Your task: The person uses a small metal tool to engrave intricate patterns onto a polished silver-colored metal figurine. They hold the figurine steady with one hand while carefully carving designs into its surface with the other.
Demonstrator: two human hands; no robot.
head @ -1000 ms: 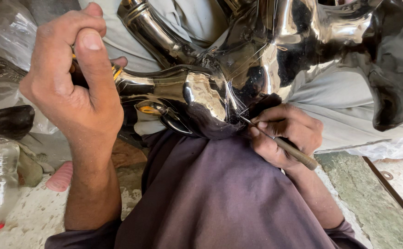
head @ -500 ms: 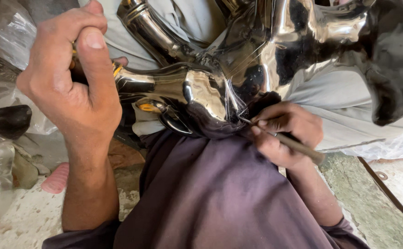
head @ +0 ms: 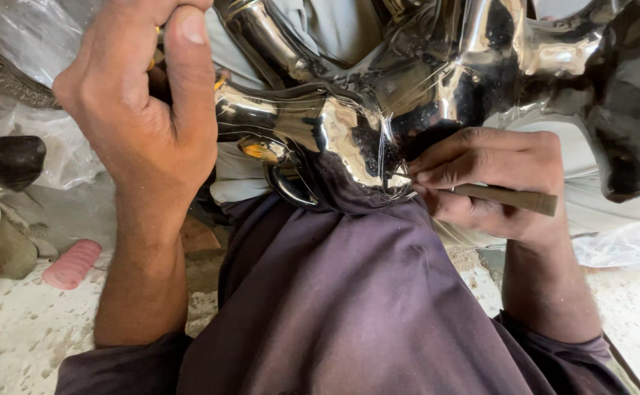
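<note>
1. We note the tool (head: 506, 196) in the right hand (head: 492, 183) lies flatter now, its wooden handle pointing almost level to the right; a second ago it slanted down.
2. The right hand sits a little higher against the polished metal piece (head: 378, 110), fingertips closer to the shiny surface.
3. The left hand (head: 140, 110) rides slightly higher in view, thumb tip nearer the top edge.

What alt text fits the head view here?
The right hand presses a thin wooden-handled tool against a shiny metal vessel resting on a purple-clothed lap, while the left hand grips the vessel's upper part. A pink ridged object lies on the floor.
</note>
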